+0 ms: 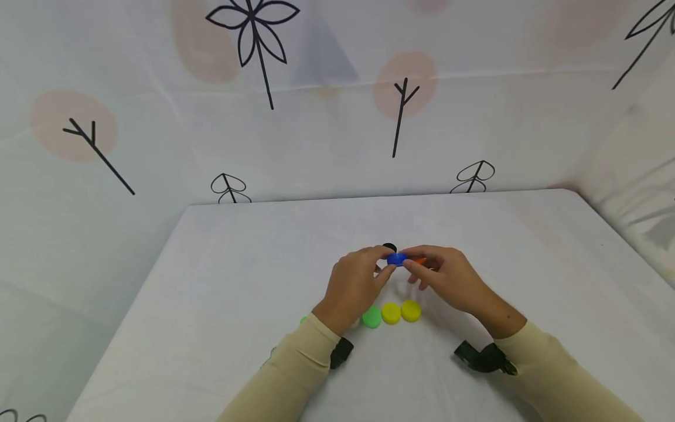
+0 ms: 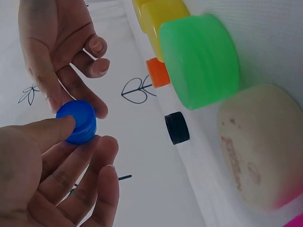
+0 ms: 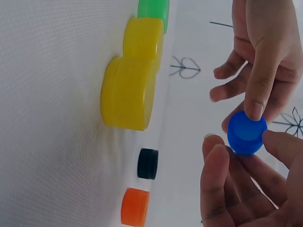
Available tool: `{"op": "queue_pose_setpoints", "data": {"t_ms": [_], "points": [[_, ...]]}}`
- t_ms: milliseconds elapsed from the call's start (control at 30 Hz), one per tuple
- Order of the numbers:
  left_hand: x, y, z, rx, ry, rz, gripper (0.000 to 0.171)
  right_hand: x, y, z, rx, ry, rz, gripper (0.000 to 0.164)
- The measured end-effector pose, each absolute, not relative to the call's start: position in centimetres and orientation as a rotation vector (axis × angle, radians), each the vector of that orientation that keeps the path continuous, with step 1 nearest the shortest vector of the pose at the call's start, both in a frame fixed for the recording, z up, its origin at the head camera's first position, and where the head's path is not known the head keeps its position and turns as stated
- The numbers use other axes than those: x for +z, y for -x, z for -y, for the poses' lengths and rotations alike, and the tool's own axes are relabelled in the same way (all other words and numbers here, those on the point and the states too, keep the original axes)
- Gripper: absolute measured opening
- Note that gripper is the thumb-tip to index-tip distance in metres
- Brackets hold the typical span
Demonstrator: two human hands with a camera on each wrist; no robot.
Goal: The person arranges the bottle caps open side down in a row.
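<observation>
A blue bottle cap (image 1: 396, 259) is held up off the white table between both hands. My left hand (image 1: 354, 284) pinches it from the left, its thumb against the cap in the left wrist view. From the other side, my right hand (image 1: 453, 278) also pinches the cap (image 3: 247, 133) between thumb and fingers. Beyond the hands on the cloth lie a black cap (image 1: 389, 247) and an orange cap (image 1: 419, 261), the orange one partly covered by the right hand. Nearer than the hands are a green cap (image 1: 371, 317) and two yellow caps (image 1: 391, 313).
A whitish cap (image 2: 258, 146) with reddish marks sits beside the green one, largely behind the left wrist in the head view. Dark wrist devices (image 1: 485, 357) hang under both sleeves. A patterned cloth backdrop (image 1: 337, 135) rises behind the white table (image 1: 253, 264).
</observation>
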State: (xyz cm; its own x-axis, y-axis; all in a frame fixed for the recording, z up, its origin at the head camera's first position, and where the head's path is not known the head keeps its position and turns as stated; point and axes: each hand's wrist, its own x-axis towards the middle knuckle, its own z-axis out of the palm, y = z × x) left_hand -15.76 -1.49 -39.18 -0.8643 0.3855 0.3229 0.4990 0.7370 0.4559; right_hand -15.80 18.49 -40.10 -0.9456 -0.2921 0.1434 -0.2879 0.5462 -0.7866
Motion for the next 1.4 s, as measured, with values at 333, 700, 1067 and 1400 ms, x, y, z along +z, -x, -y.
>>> {"op": "queue_pose_setpoints", "data": {"t_ms": [333, 700, 1067, 1400], "points": [[-39.2, 15.7, 1.3, -0.862, 0.663, 2.760, 0.032, -40.3, 15.8, -18.6, -1.468, 0.532, -2.775, 0.027], [-39.2, 15.6, 1.1, -0.904, 0.670, 2.785, 0.045, -40.2, 15.6, -18.7, -1.501, 0.540, -2.777, 0.028], [-39.0, 15.6, 1.4, -0.905, 0.704, 2.773, 0.041, -40.1, 15.7, -19.0, -1.451, 0.590, -2.785, 0.032], [-38.6, 15.5, 1.3, -0.949, 0.783, 2.726, 0.039, -39.1, 15.7, -19.4, -1.394, 0.599, -2.797, 0.032]]}}
